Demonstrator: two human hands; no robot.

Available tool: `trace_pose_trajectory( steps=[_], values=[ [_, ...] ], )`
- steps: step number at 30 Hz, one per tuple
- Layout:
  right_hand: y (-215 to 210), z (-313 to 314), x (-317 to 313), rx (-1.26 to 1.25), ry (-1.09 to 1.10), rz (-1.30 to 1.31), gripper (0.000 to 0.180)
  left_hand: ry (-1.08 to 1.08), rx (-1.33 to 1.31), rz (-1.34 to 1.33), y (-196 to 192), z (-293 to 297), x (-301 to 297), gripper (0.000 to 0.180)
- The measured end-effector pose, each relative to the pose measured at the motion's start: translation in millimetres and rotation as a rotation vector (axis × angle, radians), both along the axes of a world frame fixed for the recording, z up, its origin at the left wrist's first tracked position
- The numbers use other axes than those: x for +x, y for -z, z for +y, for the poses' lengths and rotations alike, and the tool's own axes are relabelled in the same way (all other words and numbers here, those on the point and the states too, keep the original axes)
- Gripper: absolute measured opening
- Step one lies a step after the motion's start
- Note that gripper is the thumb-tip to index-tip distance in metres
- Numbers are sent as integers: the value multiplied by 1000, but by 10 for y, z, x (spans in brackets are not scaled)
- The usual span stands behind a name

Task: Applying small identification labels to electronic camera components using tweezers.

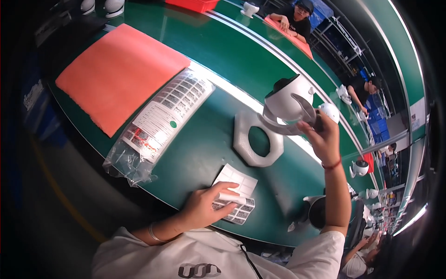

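My right hand point(321, 139) is raised over the bench, with its fingers closed on a white rounded device point(285, 104). This device is tilted, with a dark opening or face at its upper left and a curved grey bracket at its lower side. Close to the bench's near edge, my left hand point(209, 207) grips a sheet of labels point(241, 211) between thumb and fingers. Part of the sheet curls over under the fingers, and its pale gridded part point(239, 179) lies beyond them. Between the two hands, a translucent white octagonal ring point(246, 151) lies flat on the bench.
A clear plastic bag of printed label sheets point(160, 118) lies left of the ring, beside an orange mat point(123, 69). A white-and-black device point(316, 209) stands near my right elbow. Beyond runs a green line point(209, 42) with a red bin point(195, 4); several co-workers sit along it.
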State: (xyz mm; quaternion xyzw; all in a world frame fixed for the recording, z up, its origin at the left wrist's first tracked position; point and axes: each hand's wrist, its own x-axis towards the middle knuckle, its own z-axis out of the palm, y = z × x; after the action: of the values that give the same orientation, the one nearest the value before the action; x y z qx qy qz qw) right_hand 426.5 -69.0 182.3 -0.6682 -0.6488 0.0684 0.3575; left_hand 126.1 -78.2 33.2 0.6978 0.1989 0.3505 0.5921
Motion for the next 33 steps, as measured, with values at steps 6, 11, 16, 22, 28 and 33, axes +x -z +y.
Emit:
trace_pose_trajectory(
  steps=[6,11,16,22,28,33],
  values=[
    [64,-450,-111,-322,48,63,33,1,-84,15,-58,-4,55,43],
    [231,-561,-86,-143,104,-46,46,23,-140,-60,-1,-25,100,29],
    [286,-888,-660,101,113,-202,42,-71,-314,-190,-4,-73,120,19],
    [845,-1064,-1035,136,-215,-53,28,-115,-347,-255,-4,-119,140,16],
    [942,-1105,-1054,132,-214,331,12,-104,-227,-248,-66,-104,173,17],
    [931,-1142,-986,-8,-132,449,18,-91,-296,-205,-131,-77,287,24]
  ],
)
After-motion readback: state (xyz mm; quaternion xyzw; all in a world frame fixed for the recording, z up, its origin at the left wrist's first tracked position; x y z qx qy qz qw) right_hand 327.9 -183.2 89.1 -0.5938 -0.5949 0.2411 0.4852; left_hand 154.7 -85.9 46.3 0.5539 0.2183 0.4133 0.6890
